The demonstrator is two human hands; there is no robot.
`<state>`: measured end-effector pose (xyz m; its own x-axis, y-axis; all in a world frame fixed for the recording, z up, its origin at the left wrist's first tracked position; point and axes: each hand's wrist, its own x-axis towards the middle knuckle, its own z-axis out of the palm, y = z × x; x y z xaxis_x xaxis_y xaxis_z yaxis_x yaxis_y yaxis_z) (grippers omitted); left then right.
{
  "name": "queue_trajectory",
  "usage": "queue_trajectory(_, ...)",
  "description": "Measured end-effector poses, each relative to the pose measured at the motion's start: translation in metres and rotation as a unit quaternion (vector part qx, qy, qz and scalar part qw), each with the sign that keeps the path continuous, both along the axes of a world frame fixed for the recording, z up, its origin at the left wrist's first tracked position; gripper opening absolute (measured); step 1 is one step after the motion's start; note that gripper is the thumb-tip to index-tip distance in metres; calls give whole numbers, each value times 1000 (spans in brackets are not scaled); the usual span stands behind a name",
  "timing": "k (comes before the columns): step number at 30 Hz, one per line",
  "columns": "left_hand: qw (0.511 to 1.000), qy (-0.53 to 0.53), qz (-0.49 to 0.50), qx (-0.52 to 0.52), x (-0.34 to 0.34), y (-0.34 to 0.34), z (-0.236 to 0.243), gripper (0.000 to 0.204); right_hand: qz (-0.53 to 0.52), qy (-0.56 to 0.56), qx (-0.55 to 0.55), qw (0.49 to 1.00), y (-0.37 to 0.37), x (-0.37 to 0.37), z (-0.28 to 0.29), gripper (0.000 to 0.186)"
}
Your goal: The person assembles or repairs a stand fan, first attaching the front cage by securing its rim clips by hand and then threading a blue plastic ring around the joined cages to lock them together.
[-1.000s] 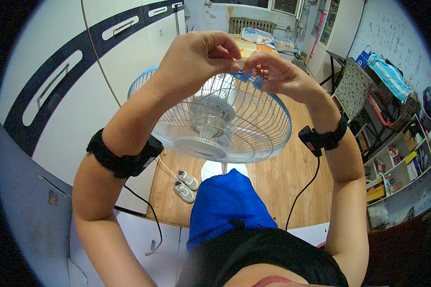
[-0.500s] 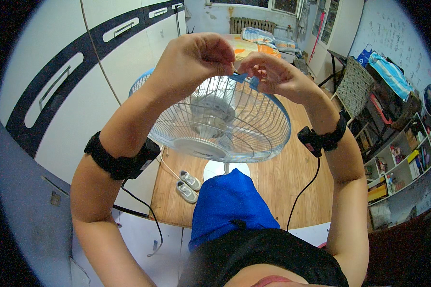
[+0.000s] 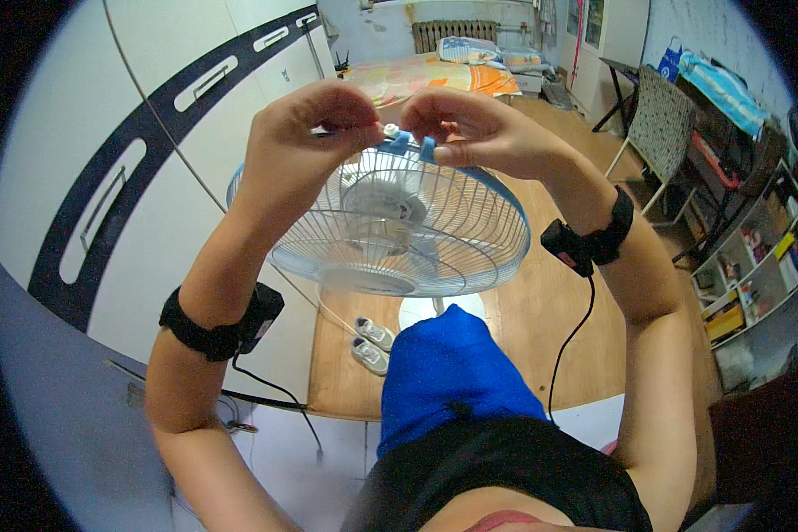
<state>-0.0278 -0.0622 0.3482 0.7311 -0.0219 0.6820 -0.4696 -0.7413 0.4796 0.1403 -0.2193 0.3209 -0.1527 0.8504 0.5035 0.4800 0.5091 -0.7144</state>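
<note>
A floor fan with a wire grille [image 3: 470, 222] and light-blue rim stands in front of me. Both hands meet at the top of its rim. My left hand [image 3: 315, 124] is closed in a pinch beside a small white piece [image 3: 390, 130]; a thin dark thing shows between its fingers, too small to name. Next to the white piece is a blue clip [image 3: 399, 144]. My right hand [image 3: 479, 133] pinches a second blue clip [image 3: 428, 149] just to the right, thumb lowest. Behind the grille the pale motor housing [image 3: 386, 199] shows.
White cabinets [image 3: 177, 168] with a black band line the left. A bed [image 3: 390, 82] stands at the back. A chair [image 3: 656, 124], a table with a blue towel [image 3: 727, 93] and a shelf [image 3: 754, 257] are on the right. Shoes [image 3: 371, 346] lie by the fan's base.
My view has shifted, so the fan and hands sit further left and the bed shows more. My fingers have shifted slightly along the rim, and the white piece now shows between my hands.
</note>
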Motion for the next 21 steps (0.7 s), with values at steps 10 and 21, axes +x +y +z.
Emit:
queue_trajectory(10, 999, -2, 24, -22, -15, -17, 3, 17, -92, -36, 96, 990, -11, -24, -8, 30)
queue_trajectory(21, 999, -13, 37, -34, -16, -8, 0, 17, -215, -10, 220, 951, -3, -37, -22, 22)
